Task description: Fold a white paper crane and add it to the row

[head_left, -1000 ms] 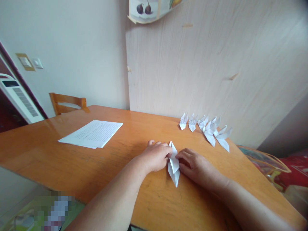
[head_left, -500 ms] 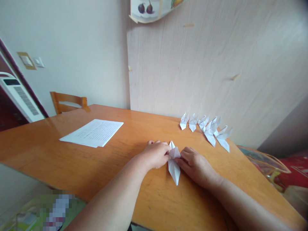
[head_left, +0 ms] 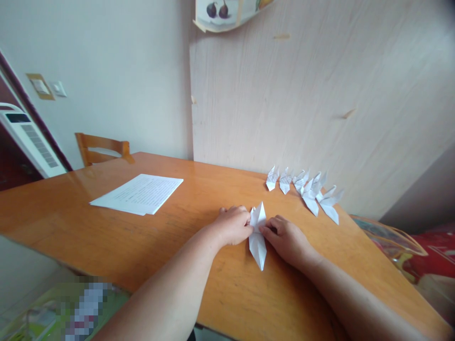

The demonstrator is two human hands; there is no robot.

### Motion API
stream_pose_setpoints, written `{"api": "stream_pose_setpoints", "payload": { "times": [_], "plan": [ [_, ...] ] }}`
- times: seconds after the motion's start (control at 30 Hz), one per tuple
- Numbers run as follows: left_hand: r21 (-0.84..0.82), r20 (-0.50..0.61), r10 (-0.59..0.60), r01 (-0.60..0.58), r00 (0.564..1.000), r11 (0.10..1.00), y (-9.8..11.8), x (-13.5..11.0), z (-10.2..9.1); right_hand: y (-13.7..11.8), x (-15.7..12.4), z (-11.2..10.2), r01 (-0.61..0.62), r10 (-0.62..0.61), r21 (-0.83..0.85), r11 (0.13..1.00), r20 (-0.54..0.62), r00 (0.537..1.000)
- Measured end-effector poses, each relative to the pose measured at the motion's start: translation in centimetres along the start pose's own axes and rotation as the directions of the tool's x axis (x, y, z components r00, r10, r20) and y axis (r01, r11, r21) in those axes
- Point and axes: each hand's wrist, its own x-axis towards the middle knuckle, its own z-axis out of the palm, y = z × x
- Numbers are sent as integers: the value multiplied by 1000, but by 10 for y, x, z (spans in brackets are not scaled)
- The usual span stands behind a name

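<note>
A white folded paper lies between my hands on the wooden table, its long points facing away from me and toward me. My left hand grips its left edge near the middle, fingers curled and thumb on the paper. From the other side my right hand pinches the paper at its middle crease with thumb and forefinger. The upper flap stands raised and spread between the fingertips. Parts of both hands' fingers are hidden behind the paper or under the palms.
Several folded paper figures stand in a row by the wall at the table's far right. A stack of printed sheets lies on the left of the table. Beyond it is a wooden chair. Red bags sit past the right edge.
The paper's upper flap has swung up and away from me, so it now reaches higher and looks flatter. Both hands stay at the middle of the paper, nearly in place.
</note>
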Motion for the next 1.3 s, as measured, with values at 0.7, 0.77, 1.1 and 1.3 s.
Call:
{"api": "stream_pose_setpoints", "payload": {
  "times": [0.7,0.77,1.1,1.3],
  "plan": [
    [-130,-35,-115,110,993,985,-4,5,8,-5,1,1,-81,79,-69,994,-36,996],
    [-153,-34,-140,134,989,979,-4,5,7,-6,1,0,-80,78,-65,995,-35,996],
    [-202,-50,-55,44,997,978,-9,6,11,-7,0,-2,11,-12,-78,997,-14,1000],
    [-166,-28,-51,46,998,985,-8,4,9,-7,-1,-2,17,-18,-75,997,-4,1000]
  ]
}}
